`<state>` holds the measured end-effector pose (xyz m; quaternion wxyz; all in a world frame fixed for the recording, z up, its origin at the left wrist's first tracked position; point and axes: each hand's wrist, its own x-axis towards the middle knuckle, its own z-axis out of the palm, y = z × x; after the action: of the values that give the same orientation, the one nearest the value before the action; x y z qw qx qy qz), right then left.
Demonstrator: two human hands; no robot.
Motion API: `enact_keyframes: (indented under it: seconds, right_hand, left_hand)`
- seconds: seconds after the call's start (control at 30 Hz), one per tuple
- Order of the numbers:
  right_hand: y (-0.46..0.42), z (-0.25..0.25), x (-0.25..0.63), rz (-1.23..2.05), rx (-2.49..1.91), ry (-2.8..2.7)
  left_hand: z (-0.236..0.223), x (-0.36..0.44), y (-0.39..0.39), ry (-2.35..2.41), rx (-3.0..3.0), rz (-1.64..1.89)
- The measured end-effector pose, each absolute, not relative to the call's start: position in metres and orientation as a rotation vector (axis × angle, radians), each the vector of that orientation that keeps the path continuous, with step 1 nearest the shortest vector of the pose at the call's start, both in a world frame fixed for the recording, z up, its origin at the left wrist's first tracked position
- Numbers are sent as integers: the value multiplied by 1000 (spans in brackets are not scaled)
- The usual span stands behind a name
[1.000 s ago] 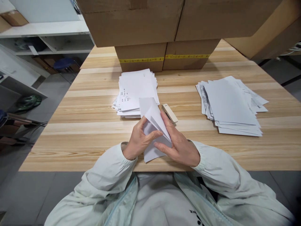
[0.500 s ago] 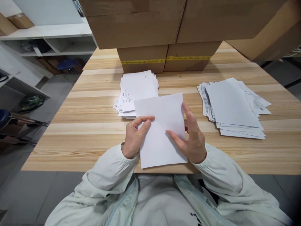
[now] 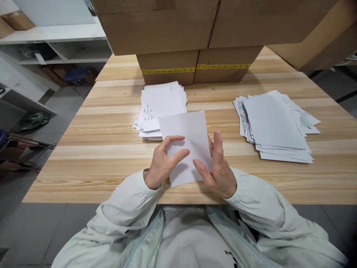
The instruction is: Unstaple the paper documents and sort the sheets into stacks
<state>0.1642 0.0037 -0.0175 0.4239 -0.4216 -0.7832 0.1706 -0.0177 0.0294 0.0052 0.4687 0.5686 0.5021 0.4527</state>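
White sheet (image 3: pixel 185 130) is located near the middle of the table's (image 3: pixel 92 149) near edge, blank side up. Its left edge is met by the left hand (image 3: pixel 164 160); thumb and forefinger are parted over it, other fingers are hidden, grip cannot be told. Right hand (image 3: pixel 219 171) is opened at the sheet's right edge, forefinger raised, thumb spread over the paper, another finger partly hidden behind. Printed paper stack (image 3: pixel 163 104) is partly overlapped in view by the sheet's far left corner. Second paper stack (image 3: pixel 276 123) is set toward the table's right edge, fanned unevenly. Yellow-taped cartons (image 3: pixel 170 76) are placed beyond both.
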Motion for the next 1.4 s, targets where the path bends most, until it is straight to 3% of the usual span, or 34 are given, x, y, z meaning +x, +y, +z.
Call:
enact_keyframes:
  seconds: [0.27,1.27,1.4]
  right_hand:
    - [4,-17,155,502,-920,-2181]
    - [5,-24,160,607,-980,-2148]
    - [7,-22,165,501,-1050,-2047]
  left_hand:
    - [-2,-14,29,1195,1461,1044]
    - [-4,-15,30,1104,1443,1041]
    - [-4,-15,30,1109,1367,1107]
